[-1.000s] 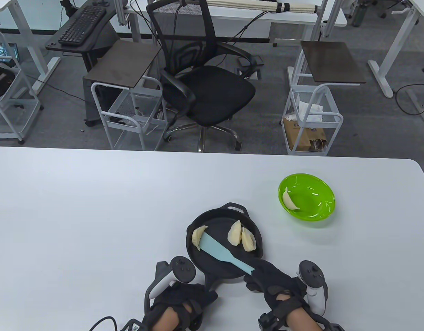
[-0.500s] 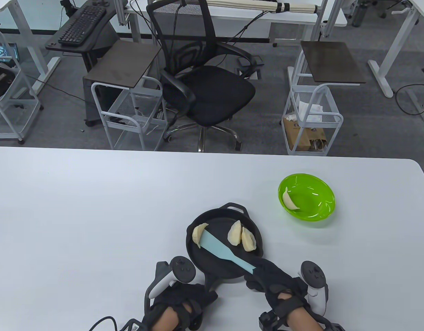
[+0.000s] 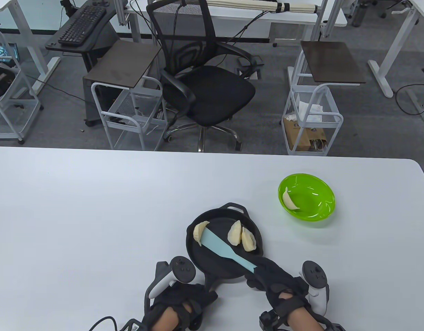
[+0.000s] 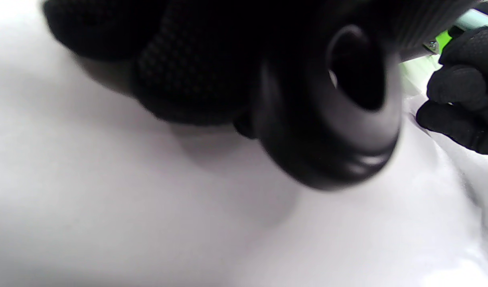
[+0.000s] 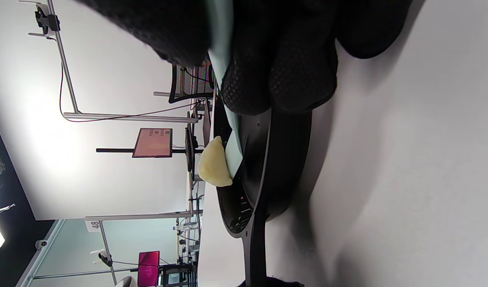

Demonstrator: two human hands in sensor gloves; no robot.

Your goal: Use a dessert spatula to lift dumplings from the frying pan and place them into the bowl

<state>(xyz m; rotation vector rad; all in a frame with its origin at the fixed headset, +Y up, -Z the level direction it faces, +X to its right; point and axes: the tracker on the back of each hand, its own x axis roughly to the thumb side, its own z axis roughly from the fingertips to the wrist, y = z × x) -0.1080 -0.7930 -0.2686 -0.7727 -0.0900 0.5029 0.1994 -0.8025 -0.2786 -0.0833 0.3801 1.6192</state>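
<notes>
A black frying pan (image 3: 212, 265) sits near the table's front edge with three pale dumplings in it. My right hand (image 3: 267, 277) grips the handle of a light-blue dessert spatula (image 3: 219, 244), whose blade tip lies under the left dumpling (image 3: 200, 231) by the pan's left wall. Two more dumplings (image 3: 241, 236) lie side by side at the pan's right. My left hand (image 3: 184, 298) holds the pan's handle (image 4: 327, 107). The green bowl (image 3: 315, 215) stands to the right and holds one dumpling (image 3: 288, 201). In the right wrist view the dumpling (image 5: 214, 163) rests against the spatula blade.
The white table (image 3: 77, 213) stretches wide to the left and behind the pan. Beyond its far edge stand an office chair (image 3: 205, 86) and wire carts (image 3: 312, 117). The bowl sits about a hand's width right of the pan.
The spatula tip has slid a little further up and left under the left dumpling, which has tipped slightly against the pan wall. My right hand edged forward. The left hand kept still.
</notes>
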